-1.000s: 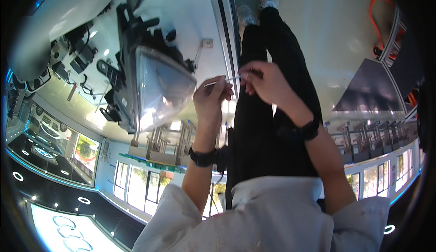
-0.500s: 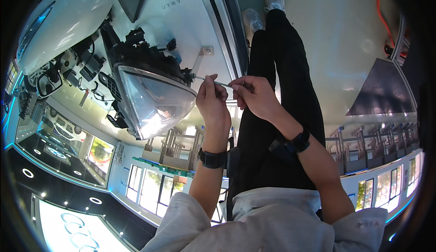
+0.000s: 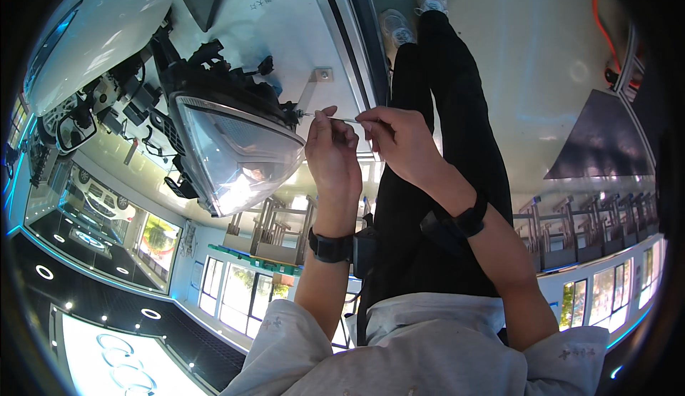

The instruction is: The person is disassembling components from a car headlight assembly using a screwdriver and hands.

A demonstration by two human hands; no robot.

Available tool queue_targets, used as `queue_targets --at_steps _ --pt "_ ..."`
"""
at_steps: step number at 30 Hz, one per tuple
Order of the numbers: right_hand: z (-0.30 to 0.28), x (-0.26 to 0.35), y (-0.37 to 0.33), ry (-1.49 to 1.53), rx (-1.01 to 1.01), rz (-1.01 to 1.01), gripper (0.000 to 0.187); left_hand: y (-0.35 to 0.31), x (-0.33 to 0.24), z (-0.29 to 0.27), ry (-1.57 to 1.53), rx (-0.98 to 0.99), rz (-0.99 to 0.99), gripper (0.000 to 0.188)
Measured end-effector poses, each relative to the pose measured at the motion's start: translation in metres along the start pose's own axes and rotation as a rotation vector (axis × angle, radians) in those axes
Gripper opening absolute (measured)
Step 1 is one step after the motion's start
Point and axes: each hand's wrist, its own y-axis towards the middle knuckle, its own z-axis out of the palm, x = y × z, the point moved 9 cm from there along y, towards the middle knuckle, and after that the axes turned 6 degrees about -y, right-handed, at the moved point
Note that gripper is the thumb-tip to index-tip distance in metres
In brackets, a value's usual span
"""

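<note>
A car headlight unit [image 3: 235,150] with a clear lens and black housing lies on a white tabletop [image 3: 285,32]. I hold a thin metal rod-like tool [image 3: 341,118] between both hands, its tip touching the headlight's rear corner. My left hand [image 3: 332,150], with a black watch on the wrist, pinches the tool near its tip. My right hand [image 3: 399,135], wearing a black wristband, pinches the other end. My legs in black trousers [image 3: 442,110] and pale shoes [image 3: 414,11] show beyond the hands.
Several black car parts and a mirror housing [image 3: 75,128] lie left of the headlight. A white body panel [image 3: 93,25] is at the upper left. A metal bracket [image 3: 321,76] sits on the table. An orange cable [image 3: 606,32] and a dark mat [image 3: 606,135] lie on the floor to the right.
Both hands have moved down and toward the headlight with the tool. The tool's tip now reaches the headlight's rear corner. The headlight appears larger and nearer.
</note>
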Motion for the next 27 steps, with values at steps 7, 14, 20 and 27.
queue_targets --at_steps 7,14,20,27 --pt "-0.007 0.034 0.001 -0.194 0.026 -0.266 0.020 0.000 0.001 -0.004 -0.005 -0.078 0.051 0.029" --pt "-0.001 0.012 -0.003 0.195 0.094 -0.110 0.027 0.000 0.008 0.006 -0.189 0.025 0.002 0.025" --pt "-0.009 0.029 -0.001 -0.331 -0.101 -0.288 0.019 0.002 0.007 0.007 -0.196 -0.049 0.059 0.025" --pt "-0.007 0.021 -0.001 -0.170 -0.164 -0.209 0.017 0.002 0.007 0.014 -0.234 0.076 0.060 0.025"
